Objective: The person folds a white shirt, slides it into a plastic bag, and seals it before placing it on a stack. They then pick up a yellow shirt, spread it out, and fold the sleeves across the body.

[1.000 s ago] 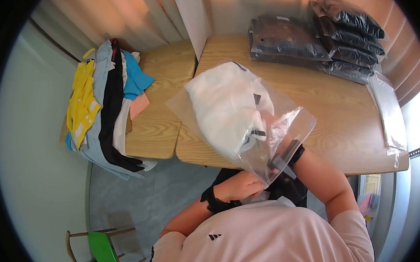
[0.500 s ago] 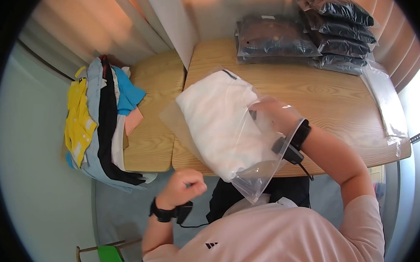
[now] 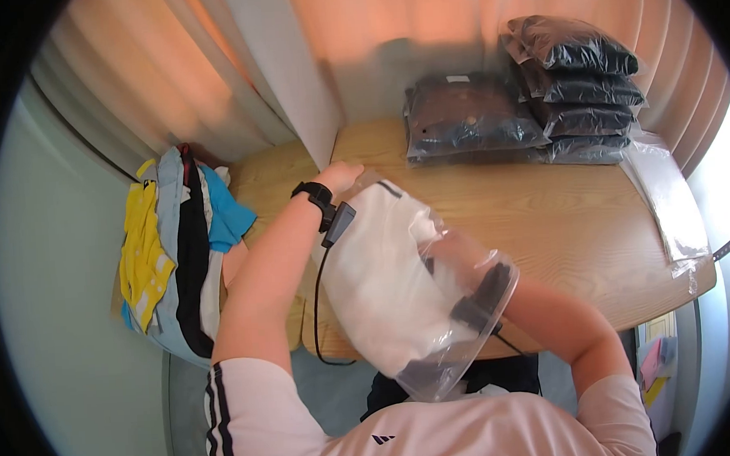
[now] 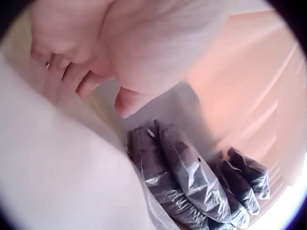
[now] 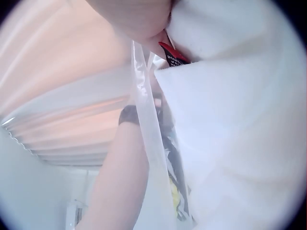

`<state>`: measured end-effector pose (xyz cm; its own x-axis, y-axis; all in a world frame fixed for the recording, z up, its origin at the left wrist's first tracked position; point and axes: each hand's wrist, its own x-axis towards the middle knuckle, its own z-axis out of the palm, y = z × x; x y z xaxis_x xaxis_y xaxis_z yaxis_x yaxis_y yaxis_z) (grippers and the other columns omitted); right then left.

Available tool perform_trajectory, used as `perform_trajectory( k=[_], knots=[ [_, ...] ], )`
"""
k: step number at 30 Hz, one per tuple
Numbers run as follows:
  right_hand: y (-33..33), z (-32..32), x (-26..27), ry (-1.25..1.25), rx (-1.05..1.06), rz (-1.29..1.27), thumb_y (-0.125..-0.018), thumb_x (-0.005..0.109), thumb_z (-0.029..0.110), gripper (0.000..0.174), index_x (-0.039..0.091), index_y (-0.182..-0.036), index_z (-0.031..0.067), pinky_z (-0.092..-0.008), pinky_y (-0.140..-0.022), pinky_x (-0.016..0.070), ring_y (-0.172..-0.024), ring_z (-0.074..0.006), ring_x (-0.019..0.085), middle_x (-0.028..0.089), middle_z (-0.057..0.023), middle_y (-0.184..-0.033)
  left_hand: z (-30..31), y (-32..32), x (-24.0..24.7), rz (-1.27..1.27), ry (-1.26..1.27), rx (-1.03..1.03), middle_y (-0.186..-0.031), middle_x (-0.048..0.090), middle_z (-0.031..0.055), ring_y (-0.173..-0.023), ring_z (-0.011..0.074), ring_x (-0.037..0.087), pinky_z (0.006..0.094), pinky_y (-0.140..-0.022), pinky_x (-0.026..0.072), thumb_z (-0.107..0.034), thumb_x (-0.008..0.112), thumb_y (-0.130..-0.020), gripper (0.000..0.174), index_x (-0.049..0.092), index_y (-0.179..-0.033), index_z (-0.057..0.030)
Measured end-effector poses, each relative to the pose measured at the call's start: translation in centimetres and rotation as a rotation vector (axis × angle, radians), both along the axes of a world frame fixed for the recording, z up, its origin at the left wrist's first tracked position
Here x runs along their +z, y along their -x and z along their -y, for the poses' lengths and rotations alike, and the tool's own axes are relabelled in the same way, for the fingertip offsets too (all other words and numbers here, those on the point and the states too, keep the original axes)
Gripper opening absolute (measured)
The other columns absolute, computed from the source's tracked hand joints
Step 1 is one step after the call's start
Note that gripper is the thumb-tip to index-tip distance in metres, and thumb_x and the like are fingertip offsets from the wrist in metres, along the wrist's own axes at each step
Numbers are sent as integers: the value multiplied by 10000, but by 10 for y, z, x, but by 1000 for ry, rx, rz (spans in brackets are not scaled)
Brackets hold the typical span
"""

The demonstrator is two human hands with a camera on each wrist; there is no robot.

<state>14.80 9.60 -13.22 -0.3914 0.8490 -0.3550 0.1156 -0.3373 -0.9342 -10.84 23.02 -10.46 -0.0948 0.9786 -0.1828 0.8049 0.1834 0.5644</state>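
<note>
A folded white garment [image 3: 360, 286] lies inside a clear plastic bag [image 3: 439, 381] at the table's near edge. My right hand [image 3: 457, 256] reaches in through the bag's mouth and grips the garment. In the right wrist view, a red-and-black label [image 5: 173, 55] shows beside that hand, whose fingertips are mostly hidden in the white cloth. My left hand [image 3: 342, 177] is at the bag's far left corner. In the left wrist view, its fingers [image 4: 72, 74] overlap the clear plastic, and the thumb [image 4: 129, 101] stands apart from them.
Bagged dark clothes [image 3: 475, 119] are piled at the back, with a taller stack [image 3: 585, 93] beside them. Flat clear bags [image 3: 665, 200] lie along the table's right edge. Loose clothes, including a yellow garment [image 3: 145, 256], hang over the left side. A white partition [image 3: 270, 68] stands behind.
My left hand has left the bag's near end, swung out to the left, then reached forward to its far left corner. My right hand has stayed inside the bag at the white garment.
</note>
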Motion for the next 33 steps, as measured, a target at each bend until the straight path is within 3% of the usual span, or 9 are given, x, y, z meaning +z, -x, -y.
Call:
perform_trajectory(
  k=[3,6,11,16,21,25,27,29,33],
  knots=[
    [2,9,7,87,-85,-353,-776,624,69,276,604,-1037,-20,-293,-676,499,-758,-183,625,648,-101,-881,-5,-19,-2,252,227,153,-870,607,67,-764,150,539,325,-640,442,-284,536,-907,277,615,-949,-21],
    [-5,13,14,75,-78,-206,-782,623,84,294,593,-1058,-14,-284,-666,490,-749,-178,618,641,-93,-884,-19,-13,-21,234,245,-45,-755,607,52,-678,138,541,318,-597,433,-239,554,-895,214,625,-841,-44],
    [-19,23,14,114,-106,-231,-761,628,84,415,517,-1154,11,-294,-685,493,-804,-175,604,616,-87,-929,-37,-5,-56,617,149,248,-668,583,61,-546,145,518,292,-504,411,-148,561,-865,171,589,-739,-35],
    [-40,45,6,179,-255,-194,-784,604,95,362,520,-1123,1,-274,-666,484,-783,-166,585,602,-75,-913,-63,20,-81,453,13,287,-655,597,134,-494,236,529,382,-445,398,-52,513,-768,159,602,-662,24],
    [-58,69,10,159,-419,-503,-822,544,66,332,516,-1145,-2,-273,-734,480,-856,-152,581,596,-61,-966,-61,23,-69,187,4,250,-623,605,171,-507,253,559,387,-427,397,-92,507,-799,212,605,-652,26],
    [-62,70,-7,132,-401,-574,-835,530,85,331,517,-1157,7,-279,-748,484,-893,-155,585,596,-66,-1002,-53,24,-70,403,-124,394,-642,637,190,-620,298,633,402,-560,483,-99,510,-762,211,669,-680,14],
    [-64,67,-13,118,-345,-581,-844,528,108,332,515,-1161,11,-284,-764,484,-934,-160,583,589,-70,-1051,-47,27,-61,-215,-491,193,-881,652,204,-864,311,632,385,-734,490,-228,518,-843,260,641,-906,-7],
    [-60,68,-11,99,-363,-590,-848,527,118,332,515,-1163,14,-283,-761,483,-928,-161,584,588,-68,-1054,4,3,-4,22,-634,212,-931,648,173,-877,282,623,361,-759,478,-314,561,-851,323,614,-942,-8],
    [-47,64,-14,33,-454,-650,-858,522,138,332,511,-1167,16,-278,-756,480,-922,-159,582,588,-63,-1042,106,0,45,327,-678,-94,-787,604,44,-732,103,549,251,-668,445,-216,630,-845,205,574,-886,-23]
  ],
)
